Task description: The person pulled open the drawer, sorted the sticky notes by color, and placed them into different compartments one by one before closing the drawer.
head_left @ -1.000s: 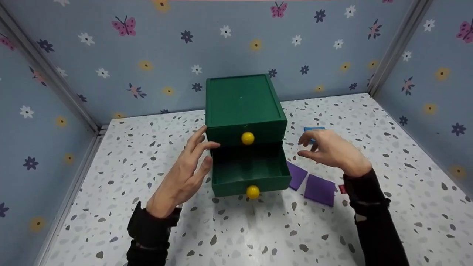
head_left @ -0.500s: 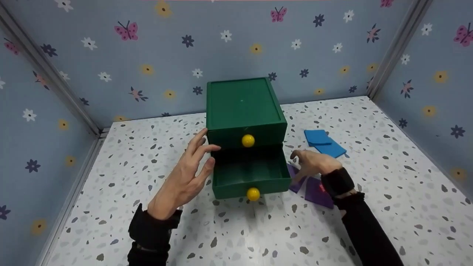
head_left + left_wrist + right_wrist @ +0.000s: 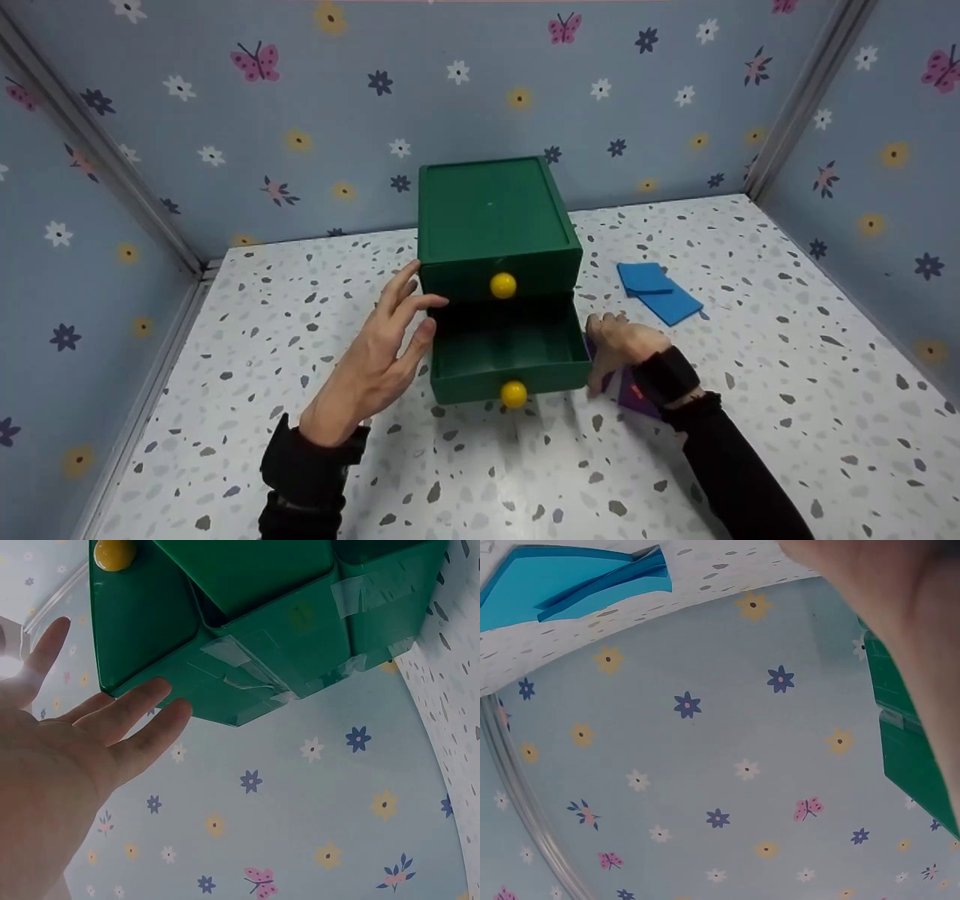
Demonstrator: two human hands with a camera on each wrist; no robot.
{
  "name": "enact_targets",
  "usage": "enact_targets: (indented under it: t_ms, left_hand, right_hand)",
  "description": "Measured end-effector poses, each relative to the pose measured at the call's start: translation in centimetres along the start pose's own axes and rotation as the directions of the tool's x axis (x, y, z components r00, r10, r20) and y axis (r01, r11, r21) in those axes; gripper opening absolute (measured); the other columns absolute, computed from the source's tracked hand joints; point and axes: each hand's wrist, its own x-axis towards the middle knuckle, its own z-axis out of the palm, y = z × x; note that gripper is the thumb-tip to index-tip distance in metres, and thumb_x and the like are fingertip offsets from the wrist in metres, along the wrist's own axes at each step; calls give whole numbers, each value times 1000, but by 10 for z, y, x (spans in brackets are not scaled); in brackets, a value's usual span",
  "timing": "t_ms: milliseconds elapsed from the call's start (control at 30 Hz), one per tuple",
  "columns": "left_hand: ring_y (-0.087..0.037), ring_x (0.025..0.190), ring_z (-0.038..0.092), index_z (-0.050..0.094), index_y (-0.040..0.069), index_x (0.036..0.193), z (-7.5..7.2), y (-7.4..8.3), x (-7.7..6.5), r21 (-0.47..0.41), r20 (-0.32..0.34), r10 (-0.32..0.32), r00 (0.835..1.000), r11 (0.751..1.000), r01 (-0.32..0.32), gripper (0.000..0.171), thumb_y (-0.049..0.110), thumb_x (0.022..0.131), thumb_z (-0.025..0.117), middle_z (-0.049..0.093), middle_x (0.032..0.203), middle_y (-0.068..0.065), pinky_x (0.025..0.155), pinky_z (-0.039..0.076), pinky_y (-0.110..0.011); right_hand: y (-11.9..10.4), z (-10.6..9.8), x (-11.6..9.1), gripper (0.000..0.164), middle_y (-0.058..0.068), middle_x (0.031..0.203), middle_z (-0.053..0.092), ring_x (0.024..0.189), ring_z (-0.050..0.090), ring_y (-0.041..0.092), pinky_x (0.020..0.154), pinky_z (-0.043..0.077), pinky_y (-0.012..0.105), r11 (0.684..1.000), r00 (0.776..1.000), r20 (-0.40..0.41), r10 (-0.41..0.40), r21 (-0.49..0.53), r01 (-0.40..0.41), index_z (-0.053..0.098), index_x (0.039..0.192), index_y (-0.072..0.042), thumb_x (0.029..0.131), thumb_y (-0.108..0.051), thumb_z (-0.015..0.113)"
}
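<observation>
A small green drawer unit with yellow ball knobs stands on the speckled table. Its lower drawer is pulled out and nothing shows inside. My left hand has its fingers spread, fingertips at the unit's left front edge. To the right of the drawer, my right hand reaches down with bent fingers over a flat purple square. The hand covers most of this square, and I cannot tell whether the fingers pinch it. A second purple square lies partly under the right wrist.
Two flat blue pieces overlap on the table behind and right of my right hand. Flower-patterned walls enclose the back and both sides. Clear tape crosses the unit's side in the left wrist view.
My right hand has come down and left from over the blue pieces to the purple square beside the drawer. The blue pieces are uncovered. My left hand has stayed at the unit.
</observation>
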Motion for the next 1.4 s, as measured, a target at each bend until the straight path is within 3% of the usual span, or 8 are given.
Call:
enact_targets:
  t_ms: [200, 367, 600, 800, 1033, 1100, 1200, 1400]
  left_hand:
    - [-28, 142, 29, 54, 17, 125, -1, 0, 0, 9, -6, 8, 1000, 1000, -8, 28, 28, 103, 40, 16, 158, -4, 113, 31, -49]
    - [-30, 142, 30, 54, 18, 125, -1, 0, 0, 12, -8, 11, 1000, 1000, -11, 29, 28, 103, 40, 16, 158, -3, 113, 30, -50]
    - [-29, 142, 30, 54, 19, 125, -1, 0, -1, 14, -5, 3, 1000, 1000, -3, 29, 29, 103, 39, 16, 158, -3, 114, 30, -50]
    - [-29, 142, 30, 55, 18, 124, -1, 0, 0, 12, -3, -5, 1000, 1000, 6, 30, 30, 103, 38, 15, 158, -2, 114, 29, -51]
    - [-28, 142, 30, 56, 17, 124, -2, 1, 0, 7, -3, -9, 1000, 1000, 9, 30, 29, 103, 38, 14, 159, -1, 113, 29, -51]
    - [-29, 142, 29, 56, 15, 124, -1, 1, 0, 2, -3, -12, 1000, 1000, 12, 31, 29, 103, 38, 14, 159, -2, 113, 30, -51]
    - [-30, 142, 29, 56, 15, 123, -1, 1, 0, 0, -3, -14, 1000, 1000, 14, 31, 29, 103, 38, 14, 158, -2, 113, 30, -51]
    - [-29, 142, 30, 56, 19, 122, 1, 1, -1, 5, -9, -5, 1000, 1000, 5, 28, 29, 103, 39, 14, 159, -2, 113, 31, -50]
  right_hand:
    - [4, -7, -2, 114, 30, 120, 47, 108, 47, 39, 96, 45, 51, 990, 998, -40, -57, -128, 51, 35, 134, 6, 55, -62, 79]
    - [17, -20, -14, 118, 28, 142, 38, 129, 41, 40, 105, 38, 55, 989, 997, -51, -49, 140, 56, 16, 147, -1, 62, -45, 84]
    - [43, -42, -43, 87, 18, 115, 53, 101, 56, 28, 88, 49, 42, 872, 946, -282, -161, 408, 270, 28, 134, -4, 64, -12, 79]
    - [53, -59, -77, 96, 18, 123, 47, 103, 54, 29, 86, 51, 36, 763, 838, -494, -233, 442, 472, 22, 142, -2, 63, 0, 76]
    - [39, -68, -98, 97, 12, 124, 49, 95, 54, 17, 79, 48, 16, 730, 533, -753, -387, 104, 676, 28, 145, -6, 63, -2, 79]
    - [31, -68, -100, 96, 11, 126, 49, 96, 53, 15, 79, 48, 17, 704, 476, -764, -435, 41, 709, 29, 145, -7, 64, -5, 79]
    - [20, -66, -102, 93, 9, 130, 48, 102, 52, 14, 83, 49, 21, 675, 450, -747, -490, 2, 738, 31, 145, -10, 66, -9, 79]
    - [-1, -57, -99, 79, 2, 139, 45, 113, 50, 13, 93, 47, 30, 681, 502, -680, -534, 7, 733, 40, 142, -21, 72, -21, 78]
